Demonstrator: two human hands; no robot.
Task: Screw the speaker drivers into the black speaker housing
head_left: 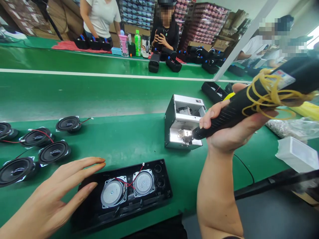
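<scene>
My right hand (231, 131) fisted round electric screwdriver (251, 99), tip at screw feeder (183, 121) | left hand (53, 196) open, flat by speaker panel (124, 194) | panel rigid, light; wires, cones fragile — hold by edges.

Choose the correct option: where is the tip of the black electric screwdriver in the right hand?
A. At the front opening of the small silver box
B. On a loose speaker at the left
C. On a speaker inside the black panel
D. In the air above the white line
A: the right hand grips the black electric screwdriver, and its tip meets the front opening of the small silver box, away from the black panel.
</scene>
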